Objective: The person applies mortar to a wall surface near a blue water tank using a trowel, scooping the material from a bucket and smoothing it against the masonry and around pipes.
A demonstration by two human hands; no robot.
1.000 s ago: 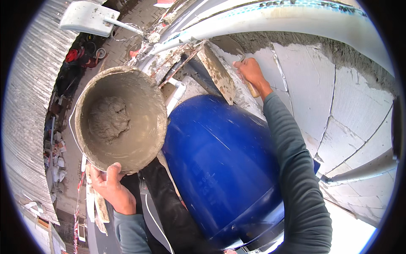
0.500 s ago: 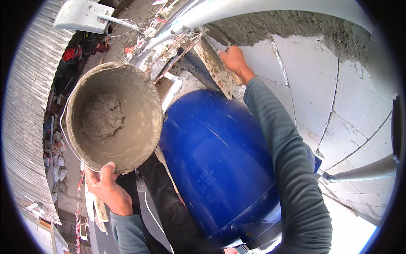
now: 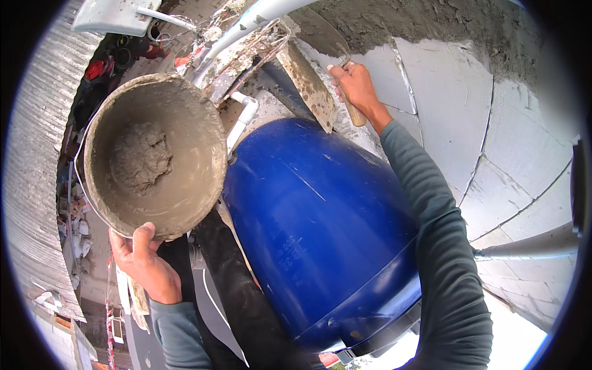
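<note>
My left hand (image 3: pixel 147 262) is closed on the lower rim of a mortar-caked bucket (image 3: pixel 203 185), thumb inside and fingers beneath. A lump of wet grey mortar (image 3: pixel 140 159) lies in the bucket, whose mouth faces me. At the upper right, my right hand (image 3: pixel 357 89) grips the wooden handle of a trowel (image 3: pixel 356 115). The trowel's blade (image 3: pixel 324 34) lies against the band of wet mortar (image 3: pixel 425 21) on the wall of pale blocks (image 3: pixel 450 111). Part of the blade blends into that mortar.
A large blue plastic drum (image 3: pixel 320 228) stands between my arms. Beyond it are a mortar-spotted board (image 3: pixel 308 83) and a white pipe elbow (image 3: pixel 245 111). A thick pale pipe (image 3: pixel 265 12) crosses the top. Corrugated roofing (image 3: pixel 43 154) and ground far below lie left.
My right hand has shifted right, away from the spotted board, and the trowel's handle and blade show more. The bucket and my left hand sit slightly lower left in the view.
</note>
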